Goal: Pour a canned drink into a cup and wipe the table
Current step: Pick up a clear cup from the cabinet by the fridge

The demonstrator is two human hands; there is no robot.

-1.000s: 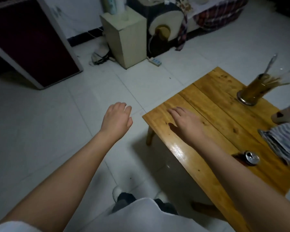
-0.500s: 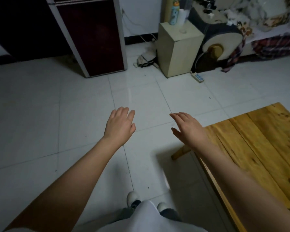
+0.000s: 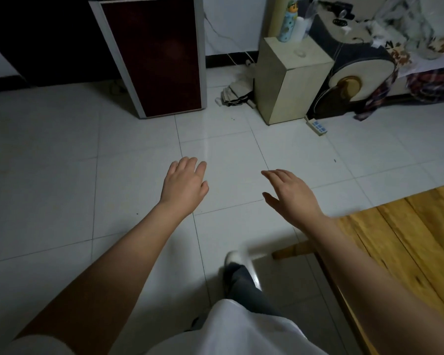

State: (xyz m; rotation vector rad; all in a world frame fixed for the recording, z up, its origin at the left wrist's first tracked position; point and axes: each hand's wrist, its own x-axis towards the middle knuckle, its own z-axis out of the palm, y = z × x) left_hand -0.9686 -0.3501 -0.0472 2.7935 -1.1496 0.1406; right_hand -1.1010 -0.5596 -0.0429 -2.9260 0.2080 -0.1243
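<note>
Above the white tiled floor (image 3: 139, 155) both hands are stretched forward, and neither one holds anything. The left hand (image 3: 183, 184) hangs palm down with its fingers straight and close together. The right hand (image 3: 291, 194) is released too, fingers extended and the thumb spread to the left; it is over the floor, just beyond the left corner of the wooden table (image 3: 405, 242).

Only the left part of the table shows, at the right edge of the view, and its planks there carry nothing. The can and the cup are not in view, so I cannot tell where they are. One table leg (image 3: 290, 251) sticks out under the near-left corner, close to the person's white shoe (image 3: 235, 258), which is blurred.

Between the hands and the far wall the floor gives wide open room. At the far side stand a dark red cabinet (image 3: 162, 55) with a grey frame, a beige box (image 3: 290, 78) with bottles (image 3: 289, 23) on top, and a power strip (image 3: 318, 126) lying on the tiles to the right of the box. To the left of the arms the floor is open up to the edge of the view.
</note>
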